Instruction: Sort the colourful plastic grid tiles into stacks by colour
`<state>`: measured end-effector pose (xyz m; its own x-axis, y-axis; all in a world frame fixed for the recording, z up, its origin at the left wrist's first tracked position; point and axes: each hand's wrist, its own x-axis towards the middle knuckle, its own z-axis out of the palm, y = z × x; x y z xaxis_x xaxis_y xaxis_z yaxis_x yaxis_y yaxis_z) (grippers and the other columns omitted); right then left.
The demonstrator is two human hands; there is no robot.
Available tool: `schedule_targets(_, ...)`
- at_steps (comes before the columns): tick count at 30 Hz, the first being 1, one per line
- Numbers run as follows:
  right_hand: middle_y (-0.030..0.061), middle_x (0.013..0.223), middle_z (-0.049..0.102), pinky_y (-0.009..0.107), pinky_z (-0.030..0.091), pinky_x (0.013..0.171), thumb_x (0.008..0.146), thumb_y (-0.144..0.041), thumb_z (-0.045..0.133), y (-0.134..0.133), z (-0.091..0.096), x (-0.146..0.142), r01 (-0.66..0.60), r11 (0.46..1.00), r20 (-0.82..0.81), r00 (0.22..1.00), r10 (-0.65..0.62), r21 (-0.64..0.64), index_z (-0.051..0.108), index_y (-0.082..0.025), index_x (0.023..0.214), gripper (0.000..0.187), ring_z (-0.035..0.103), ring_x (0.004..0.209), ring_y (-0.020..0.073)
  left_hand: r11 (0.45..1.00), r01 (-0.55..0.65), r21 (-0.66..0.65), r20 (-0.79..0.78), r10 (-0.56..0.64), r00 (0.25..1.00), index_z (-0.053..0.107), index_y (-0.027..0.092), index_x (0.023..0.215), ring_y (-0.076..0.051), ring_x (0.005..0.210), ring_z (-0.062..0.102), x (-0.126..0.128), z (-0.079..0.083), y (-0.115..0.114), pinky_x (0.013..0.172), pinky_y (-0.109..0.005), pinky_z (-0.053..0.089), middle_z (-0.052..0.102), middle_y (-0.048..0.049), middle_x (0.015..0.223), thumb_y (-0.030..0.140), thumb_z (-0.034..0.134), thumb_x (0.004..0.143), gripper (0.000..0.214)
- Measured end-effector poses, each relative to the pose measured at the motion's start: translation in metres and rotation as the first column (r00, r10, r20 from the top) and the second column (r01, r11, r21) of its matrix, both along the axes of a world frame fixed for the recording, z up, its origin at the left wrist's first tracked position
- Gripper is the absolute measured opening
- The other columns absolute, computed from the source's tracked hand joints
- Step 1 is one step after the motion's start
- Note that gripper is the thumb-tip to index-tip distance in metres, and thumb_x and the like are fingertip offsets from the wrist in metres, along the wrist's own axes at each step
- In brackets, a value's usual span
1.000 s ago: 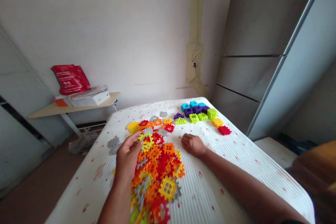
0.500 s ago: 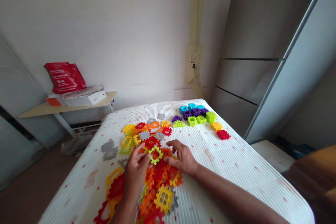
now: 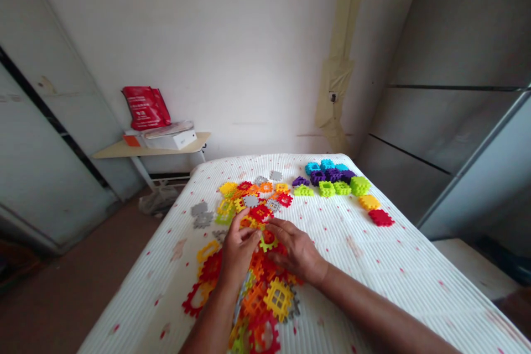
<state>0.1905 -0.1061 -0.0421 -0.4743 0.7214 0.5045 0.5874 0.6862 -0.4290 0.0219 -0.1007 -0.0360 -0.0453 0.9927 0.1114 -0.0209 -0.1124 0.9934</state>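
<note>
The left hand (image 3: 238,251) and the right hand (image 3: 296,249) are being held close together above a heap of multicoloured plastic waffle blocks (image 3: 257,298). The heap is being carried by a white ribbed mattress with red flecks (image 3: 373,287), spreading from its middle toward its near edge. The left fingers (image 3: 244,227) are being kept against red and orange blocks, while the right fingers (image 3: 276,227) are being curved inward from the other side. A small lime-green waffle block (image 3: 268,242) is being framed between the two hands. The grip is narrow, but whether that block is being held or only touched cannot be told.

Loose grey waffle blocks (image 3: 199,215) are lying just left of the heap. Toward the far right corner of the mattress, separate groups are being shown well apart from the heap: cyan blocks (image 3: 319,167), purple blocks (image 3: 327,176), lime-green blocks (image 3: 327,188), a yellow block (image 3: 369,202) and a red block (image 3: 380,217). Beyond the far left corner, a white box (image 3: 170,140) and a red bag (image 3: 146,108) are being carried by a beige side table (image 3: 120,149).
</note>
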Motion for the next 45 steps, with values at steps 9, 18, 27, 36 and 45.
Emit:
schedule_targets(9,0.0109,0.124,0.053,0.031,0.045,0.092,0.073,-0.017,0.063,-0.007,0.015,0.008,-0.048,0.996,0.099,0.994,0.056,-0.079,0.048,-0.017,0.126,0.055,0.050,0.112,0.0215,0.992,0.101,-0.071,0.005,-0.101,0.995,0.026,0.022,0.139,-0.007,0.043,0.045,0.005,0.001,-0.003,0.044,-0.018,0.035,0.056,0.0069,0.058,0.032,0.063,0.071,0.077)
schedule_targets(18,0.0072,0.113,0.063,0.031,0.047,0.086,0.071,-0.019,0.069,0.038,0.025,0.064,0.094,0.996,0.100,0.991,-0.092,-0.011,0.057,-0.021,0.117,0.047,0.056,0.102,0.0200,0.995,-0.056,-0.079,-0.013,0.055,0.998,0.035,0.022,0.135,-0.009,0.047,0.050,0.005,0.015,-0.004,0.041,-0.018,0.035,0.063,0.0011,0.070,0.046,0.070,0.062,0.084)
schedule_targets(27,0.0073,0.114,0.064,0.031,0.045,0.089,0.074,-0.023,0.068,0.137,0.040,0.181,0.487,0.873,0.499,0.750,-0.434,0.026,0.062,-0.021,0.114,0.041,0.057,0.106,0.0227,0.978,-0.190,-0.085,0.003,0.191,0.982,0.048,0.020,0.124,-0.008,0.046,0.047,-0.002,0.021,-0.001,0.041,-0.019,0.038,0.065,-0.0012,0.076,0.048,0.071,0.059,0.075)
schedule_targets(36,0.0055,0.114,0.065,0.027,0.047,0.087,0.073,-0.024,0.067,0.153,0.031,0.186,0.513,0.858,0.631,0.668,-0.395,-0.007,0.062,-0.024,0.115,0.042,0.060,0.103,0.0223,0.977,-0.203,-0.066,-0.005,0.203,0.979,0.053,0.021,0.119,-0.008,0.048,0.049,-0.011,0.014,0.004,0.045,-0.020,0.040,0.065,0.0010,0.075,0.045,0.072,0.061,0.066)
schedule_targets(45,0.0118,0.123,0.058,0.032,0.049,0.084,0.073,-0.020,0.062,0.145,0.028,0.180,0.422,0.899,0.604,0.690,-0.400,0.114,0.063,-0.018,0.108,0.035,0.059,0.104,0.0246,0.900,-0.429,0.073,-0.086,0.434,0.897,0.062,0.015,0.103,-0.010,0.053,0.051,-0.066,0.024,0.019,0.048,-0.021,0.039,0.067,-0.0035,0.079,0.044,0.067,0.064,0.049)
